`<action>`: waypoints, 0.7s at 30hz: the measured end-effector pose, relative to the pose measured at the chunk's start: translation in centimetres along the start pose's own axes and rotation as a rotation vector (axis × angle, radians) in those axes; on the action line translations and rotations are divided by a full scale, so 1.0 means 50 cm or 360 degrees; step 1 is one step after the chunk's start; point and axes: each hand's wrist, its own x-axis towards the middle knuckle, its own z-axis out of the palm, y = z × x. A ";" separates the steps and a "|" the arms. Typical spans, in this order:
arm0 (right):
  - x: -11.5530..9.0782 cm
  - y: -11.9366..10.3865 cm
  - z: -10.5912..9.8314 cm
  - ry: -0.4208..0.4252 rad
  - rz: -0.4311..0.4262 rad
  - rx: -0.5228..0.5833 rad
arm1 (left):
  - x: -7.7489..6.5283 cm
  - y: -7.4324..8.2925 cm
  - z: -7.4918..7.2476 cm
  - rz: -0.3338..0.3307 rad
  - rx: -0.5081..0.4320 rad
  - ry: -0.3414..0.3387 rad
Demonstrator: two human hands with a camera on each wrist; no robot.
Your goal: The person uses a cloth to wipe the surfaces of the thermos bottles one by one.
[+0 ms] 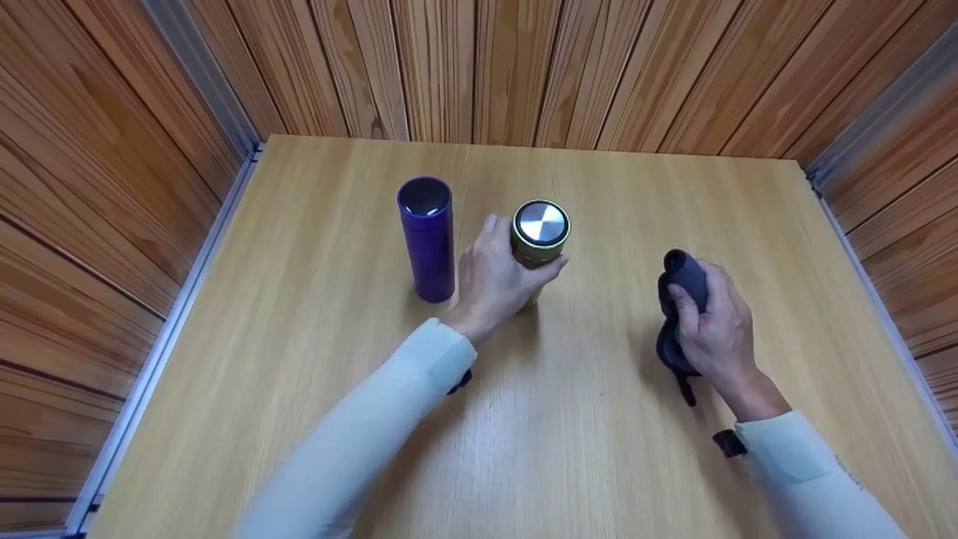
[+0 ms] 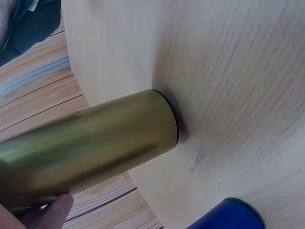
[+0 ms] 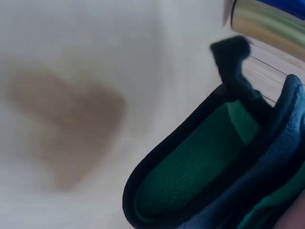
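My left hand [image 1: 495, 275] grips a gold thermos flask [image 1: 540, 226] with a shiny silver lid, thumb on its near side. The flask [image 2: 105, 138] stands upright; whether its base touches the table or hovers just above, I cannot tell. To its left a purple-blue flask [image 1: 429, 258] with a dark lid stands upright by the left hand. Over on the right, my right hand [image 1: 716, 322] holds a folded dark-blue fabric item, thumb across its rolled top. In the right wrist view this fabric item [image 3: 190, 167] shows a green fleecy lining and a short dark strap.
Underneath is a light wooden table [image 1: 599, 464]. Wood-plank walls [image 1: 509, 75] rise behind it and on both sides, with metal rails [image 1: 172, 329] along the side edges. Each sleeve has a dark wrist device [image 1: 729, 443] below it.
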 end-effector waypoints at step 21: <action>-0.014 0.088 -0.012 -0.0657 0.0034 -0.0625 | 0.014 -0.015 0.005 -0.0032 0.0073 -0.0075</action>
